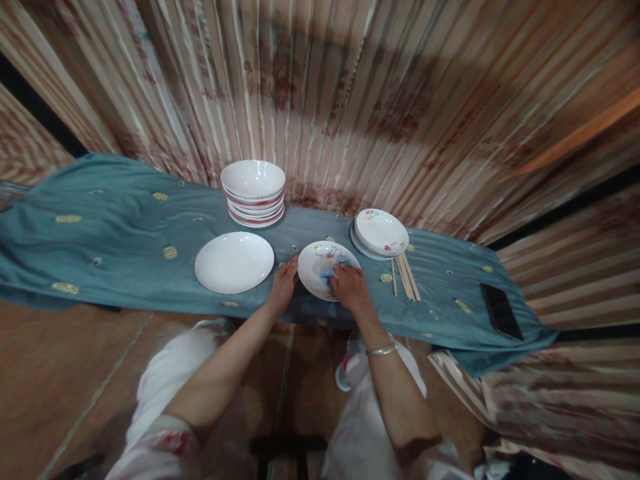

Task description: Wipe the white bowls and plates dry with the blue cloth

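A white plate with a small flower pattern (pixel 311 268) lies on the table in front of me. My left hand (pixel 284 285) grips its left rim, fingers closed along the edge. On the plate's right side, my right hand (pixel 351 288) presses a light blue cloth (pixel 328 273) against the surface; its fingers are bent over the cloth and hide part of it. Left of my left hand lies a larger plain white oval plate (pixel 234 263). A stack of flowered plates (pixel 382 233) stands beyond my right hand, with several wooden chopsticks (pixel 409 277) beside it.
Behind the oval plate rises a stack of white bowls and dishes with red bands (pixel 254 193). A black phone (pixel 501 311) lies near the right end of the narrow table, which has a teal cloth (pixel 125 247). Pleated curtains (pixel 310 87) hang close behind it.
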Demonstrator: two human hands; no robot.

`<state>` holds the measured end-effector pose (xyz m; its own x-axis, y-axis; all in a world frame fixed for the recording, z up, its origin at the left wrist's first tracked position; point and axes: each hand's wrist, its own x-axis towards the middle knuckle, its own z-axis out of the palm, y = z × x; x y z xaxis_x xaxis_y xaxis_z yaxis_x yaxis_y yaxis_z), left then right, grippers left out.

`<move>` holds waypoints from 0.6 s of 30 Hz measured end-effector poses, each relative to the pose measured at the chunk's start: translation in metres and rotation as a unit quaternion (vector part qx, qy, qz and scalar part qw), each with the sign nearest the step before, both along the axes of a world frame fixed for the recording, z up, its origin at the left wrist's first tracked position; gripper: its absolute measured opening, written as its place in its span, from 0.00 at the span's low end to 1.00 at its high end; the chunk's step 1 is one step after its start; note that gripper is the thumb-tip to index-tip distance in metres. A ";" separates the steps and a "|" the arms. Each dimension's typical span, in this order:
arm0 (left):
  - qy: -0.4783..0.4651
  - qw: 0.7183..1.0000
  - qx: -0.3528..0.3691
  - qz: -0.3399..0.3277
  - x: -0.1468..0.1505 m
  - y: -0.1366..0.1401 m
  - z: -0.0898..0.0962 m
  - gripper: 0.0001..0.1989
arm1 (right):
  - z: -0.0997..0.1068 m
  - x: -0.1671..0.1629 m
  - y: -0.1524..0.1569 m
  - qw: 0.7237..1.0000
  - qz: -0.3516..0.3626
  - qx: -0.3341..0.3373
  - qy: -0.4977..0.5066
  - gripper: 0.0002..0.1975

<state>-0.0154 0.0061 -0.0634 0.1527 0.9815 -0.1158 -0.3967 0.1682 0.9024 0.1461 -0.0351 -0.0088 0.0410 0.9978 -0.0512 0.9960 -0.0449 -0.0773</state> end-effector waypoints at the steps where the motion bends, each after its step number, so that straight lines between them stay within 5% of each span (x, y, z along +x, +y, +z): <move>1: 0.002 1.000 -0.002 0.000 0.000 0.000 0.000 0.19 | 0.001 0.000 -0.002 1.000 0.000 -0.001 -0.002 0.17; 18: -0.005 0.999 -0.019 0.025 0.002 0.002 -0.002 0.18 | -0.001 0.006 -0.024 0.999 0.034 -0.007 0.006 0.16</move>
<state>-0.0139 0.0081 -0.0658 0.1056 0.9827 -0.1523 -0.4146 0.1827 0.8915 0.1525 -0.0587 -0.0096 -0.0282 0.9975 -0.0655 0.9957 0.0223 -0.0896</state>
